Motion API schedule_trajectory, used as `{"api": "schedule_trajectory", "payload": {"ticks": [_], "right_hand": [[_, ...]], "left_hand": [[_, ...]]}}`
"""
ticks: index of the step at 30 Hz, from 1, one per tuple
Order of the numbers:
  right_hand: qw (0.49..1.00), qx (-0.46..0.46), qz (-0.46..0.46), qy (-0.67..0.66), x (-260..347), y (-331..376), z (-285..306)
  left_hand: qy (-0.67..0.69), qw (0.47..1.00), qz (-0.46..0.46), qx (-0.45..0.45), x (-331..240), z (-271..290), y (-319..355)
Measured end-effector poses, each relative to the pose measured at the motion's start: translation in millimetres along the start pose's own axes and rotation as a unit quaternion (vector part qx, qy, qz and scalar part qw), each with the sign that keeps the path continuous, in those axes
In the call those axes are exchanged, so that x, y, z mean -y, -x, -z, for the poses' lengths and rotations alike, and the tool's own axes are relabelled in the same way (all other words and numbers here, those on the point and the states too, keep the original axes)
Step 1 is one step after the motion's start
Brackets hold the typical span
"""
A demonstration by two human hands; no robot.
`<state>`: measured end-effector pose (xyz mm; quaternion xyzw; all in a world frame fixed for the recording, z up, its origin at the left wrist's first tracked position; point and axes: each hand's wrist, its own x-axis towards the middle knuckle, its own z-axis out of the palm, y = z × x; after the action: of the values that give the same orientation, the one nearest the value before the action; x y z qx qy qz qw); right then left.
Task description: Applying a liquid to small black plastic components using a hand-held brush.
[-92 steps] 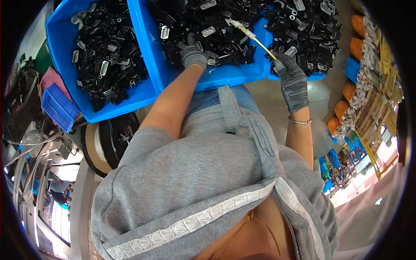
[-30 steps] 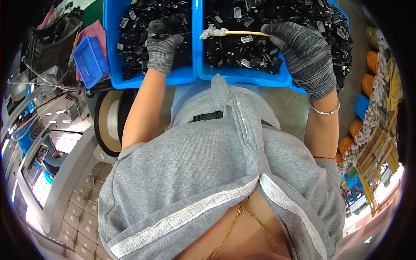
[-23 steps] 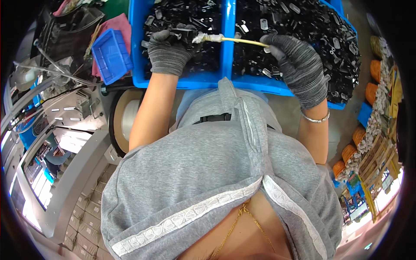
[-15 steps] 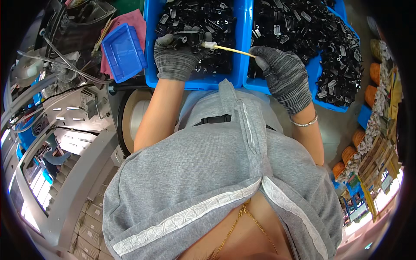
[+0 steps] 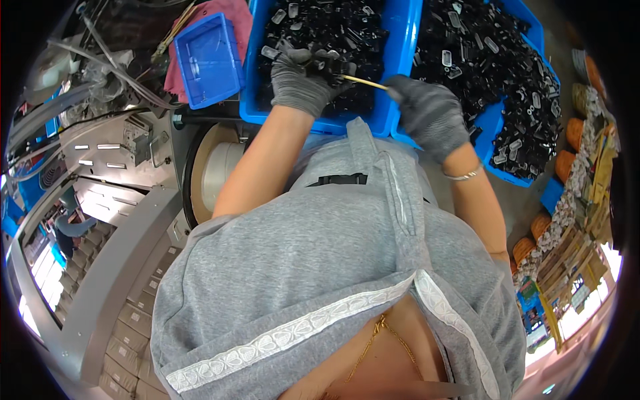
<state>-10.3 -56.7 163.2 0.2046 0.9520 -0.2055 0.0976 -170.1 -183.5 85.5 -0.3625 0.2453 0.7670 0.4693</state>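
Over the left blue bin, my left hand in a grey knit glove is closed around a small dark plastic part. Its exact shape is lost against the black pieces behind. My right hand, gloved alike and a little smeared by motion, pinches the end of a thin pale wooden stick. The stick points left, and its far tip meets the part at my left fingers. Many small black and clear plastic pieces fill the bin below.
At the right, a second blue bin holds more black and clear pieces. A small blue tray rests on a pink cloth to the left, beside machinery with tubes. A large reel stands by my left forearm.
The whole view has shifted, with bins and tray now further right and slightly higher. The stick's white tip, plain to see before, is now mostly hidden at the part in my left hand.
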Motion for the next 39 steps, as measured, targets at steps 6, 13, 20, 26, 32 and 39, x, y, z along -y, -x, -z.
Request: {"api": "schedule_trajectory", "payload": {"ticks": [6, 13, 20, 26, 32, 39], "right_hand": [[0.979, -0.131, 0.057, -0.144, -25.5, 0.0, 38.4], [0.973, -0.108, 0.190, -0.068, 112.1, -117.3, -71.1], [0.961, -0.055, 0.270, 0.013, 173.2, -154.0, -97.8], [0.962, 0.058, 0.263, 0.050, 133.7, -155.3, -72.1], [0.959, 0.103, 0.256, -0.070, 88.9, -157.1, -77.5], [0.952, 0.100, 0.165, -0.238, 34.2, -159.4, -94.0]], "left_hand": [[0.006, 0.999, -0.036, -0.033, -43.7, 55.1, -30.5], [-0.645, 0.670, -0.284, 0.234, -15.0, 147.7, -70.8], [-0.491, 0.860, -0.102, 0.092, 8.1, 138.7, -28.4], [-0.751, 0.532, -0.089, 0.380, 113.1, 86.7, -67.5], [-0.809, 0.469, -0.110, 0.337, 216.5, 52.3, -128.6], [-0.688, 0.696, -0.196, 0.067, 276.2, 12.3, -211.6]]}}
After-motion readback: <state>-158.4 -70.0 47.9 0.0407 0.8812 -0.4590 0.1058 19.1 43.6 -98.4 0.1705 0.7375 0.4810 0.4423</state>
